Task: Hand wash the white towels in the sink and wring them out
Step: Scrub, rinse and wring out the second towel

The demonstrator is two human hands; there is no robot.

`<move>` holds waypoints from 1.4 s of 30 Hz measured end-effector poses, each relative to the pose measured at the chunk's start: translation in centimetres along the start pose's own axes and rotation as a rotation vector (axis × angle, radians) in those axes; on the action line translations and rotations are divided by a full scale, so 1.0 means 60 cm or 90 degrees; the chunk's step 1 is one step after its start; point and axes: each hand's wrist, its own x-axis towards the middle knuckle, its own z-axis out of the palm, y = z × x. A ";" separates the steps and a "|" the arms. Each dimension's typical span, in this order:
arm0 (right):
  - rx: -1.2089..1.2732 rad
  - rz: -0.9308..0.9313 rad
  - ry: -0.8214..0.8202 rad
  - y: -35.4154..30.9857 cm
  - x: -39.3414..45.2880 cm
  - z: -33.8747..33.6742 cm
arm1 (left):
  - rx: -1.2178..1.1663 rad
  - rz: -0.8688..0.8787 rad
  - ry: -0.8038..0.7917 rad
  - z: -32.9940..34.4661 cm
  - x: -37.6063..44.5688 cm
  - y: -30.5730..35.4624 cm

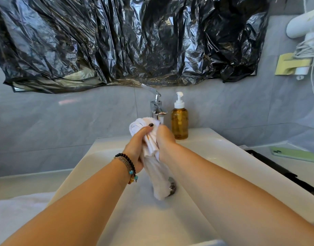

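Clamping the towel, left hand and right hand grip it mid-sink (near the faucet).

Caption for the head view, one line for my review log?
Both hands, left hand and right hand, grip a twisted white towel over the sink, below the faucet.

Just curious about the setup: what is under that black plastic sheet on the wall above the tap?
The black plastic sheet covers nearly everything. Only a thin reflective strip shows at its lower left edge, perhaps a mirror; the rest is hidden. Below hangs the tap.
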 end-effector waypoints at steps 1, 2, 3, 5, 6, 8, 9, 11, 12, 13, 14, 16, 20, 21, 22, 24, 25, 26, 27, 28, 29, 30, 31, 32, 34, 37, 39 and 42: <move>-0.018 0.005 -0.003 -0.001 -0.004 0.004 | -0.001 -0.004 -0.017 0.003 -0.003 -0.001; -0.027 -0.001 -0.006 -0.002 -0.009 0.003 | 0.006 -0.017 -0.039 0.005 -0.005 -0.002; -0.031 -0.016 -0.013 -0.004 -0.009 -0.005 | 0.018 -0.036 -0.059 0.008 -0.007 -0.004; -0.062 -0.051 -0.012 -0.012 -0.007 -0.036 | 0.034 -0.058 -0.090 0.014 -0.010 -0.009; -0.086 -0.056 -0.003 -0.019 -0.007 -0.055 | 0.038 -0.055 -0.104 0.019 -0.011 -0.011; -0.133 -0.066 0.024 -0.042 -0.012 -0.093 | 0.050 -0.035 -0.120 0.026 -0.007 -0.018; -0.163 -0.081 0.044 -0.057 -0.019 -0.106 | 0.057 -0.023 -0.123 0.030 -0.006 -0.021; -0.269 -0.175 0.108 -0.091 -0.031 -0.132 | 0.069 0.000 -0.112 0.036 0.000 -0.026; -0.327 -0.262 0.145 -0.108 -0.036 -0.142 | 0.072 0.008 -0.109 0.038 0.004 -0.027; -0.370 -0.364 0.165 -0.125 -0.043 -0.147 | 0.074 0.015 -0.110 0.040 0.006 -0.027; -0.401 -0.457 0.154 -0.142 -0.051 -0.145 | 0.078 0.020 -0.117 0.040 0.008 -0.027; -0.461 -0.605 0.098 -0.173 -0.063 -0.128 | 0.079 0.019 -0.150 0.039 0.006 -0.030; -0.647 -0.700 0.002 -0.214 -0.051 -0.064 | 0.066 0.015 -0.187 0.035 0.001 -0.041; -0.680 -0.686 -0.032 -0.215 -0.042 -0.046 | 0.063 0.016 -0.184 0.036 -0.001 -0.041; -0.709 -0.661 -0.061 -0.215 -0.030 -0.028 | 0.061 0.016 -0.181 0.037 -0.001 -0.040; -0.755 -0.627 -0.095 -0.210 -0.013 0.003 | 0.061 0.022 -0.174 0.038 0.000 -0.037; -0.758 -0.624 -0.105 -0.207 -0.008 0.015 | 0.065 0.024 -0.169 0.037 0.001 -0.036; -0.750 -0.628 -0.108 -0.203 -0.005 0.023 | 0.069 0.024 -0.165 0.036 0.001 -0.034; -0.736 -0.635 -0.108 -0.199 -0.004 0.026 | 0.075 0.023 -0.160 0.036 0.000 -0.033; -0.729 -0.635 -0.105 -0.194 -0.006 0.027 | 0.081 0.021 -0.154 0.034 0.000 -0.033; -0.733 -0.635 -0.108 -0.189 -0.007 0.025 | 0.086 0.019 -0.147 0.033 0.000 -0.032; -0.745 -0.634 -0.120 -0.183 -0.008 0.023 | 0.090 0.015 -0.141 0.033 -0.002 -0.030; -0.756 -0.630 -0.139 -0.176 -0.009 0.019 | 0.096 0.010 -0.136 0.032 -0.005 -0.027; -0.762 -0.619 -0.159 -0.173 -0.012 0.014 | 0.103 0.007 -0.136 0.031 -0.008 -0.025; -0.773 -0.617 -0.190 -0.171 -0.022 -0.003 | 0.119 -0.002 -0.143 0.023 -0.011 -0.020; -0.800 -0.782 -0.158 -0.171 -0.043 -0.062 | 0.142 -0.016 -0.190 0.005 -0.025 -0.005; -0.865 -0.949 -0.148 -0.162 -0.067 -0.116 | 0.153 -0.016 -0.212 -0.005 -0.034 0.009; -1.089 -1.023 -0.258 -0.137 -0.091 -0.180 | 0.163 -0.019 -0.271 -0.011 -0.047 0.026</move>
